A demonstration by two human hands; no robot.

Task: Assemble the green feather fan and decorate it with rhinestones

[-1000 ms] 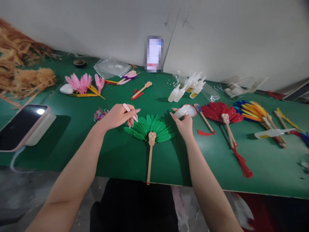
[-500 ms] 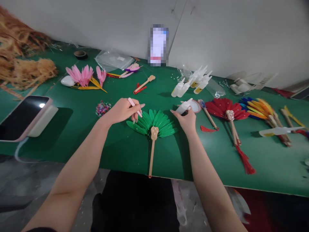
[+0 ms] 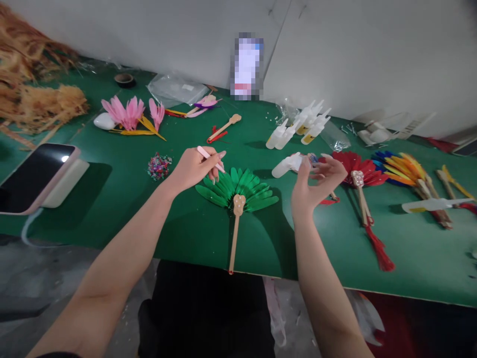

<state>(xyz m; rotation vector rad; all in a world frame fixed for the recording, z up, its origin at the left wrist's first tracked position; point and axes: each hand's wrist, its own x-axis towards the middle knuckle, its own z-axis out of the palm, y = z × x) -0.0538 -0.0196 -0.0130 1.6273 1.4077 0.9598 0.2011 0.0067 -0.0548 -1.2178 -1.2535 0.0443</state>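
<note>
My left hand (image 3: 197,170) is closed around a slim pale pink pen-like tool (image 3: 203,152), just above the left side of a green feather fan (image 3: 253,191). The fan lies on the table with a pale wooden handle (image 3: 234,243) pointing toward me; light dots mark the handle's broad head. To its right, my right hand (image 3: 316,181) is raised with thumb and fingers apart, holding nothing. Beside that hand a small white squeeze bottle (image 3: 281,168) lies tilted on its side. A round lid or dish behind it is mostly covered by my fingers.
Several upright glue bottles (image 3: 294,130) stand farther back. Rightward lie a red feather fan (image 3: 361,166) with a tassel and yellow-blue feathers (image 3: 402,166). Colourful sequins (image 3: 159,166), pink feathers (image 3: 126,113) and a phone (image 3: 37,174) are on the left. The table's front edge (image 3: 283,277) runs before me.
My right hand has let go of the small white squeeze bottle, opened, and shifted right. My left hand keeps the pink tool and has moved slightly right.
</note>
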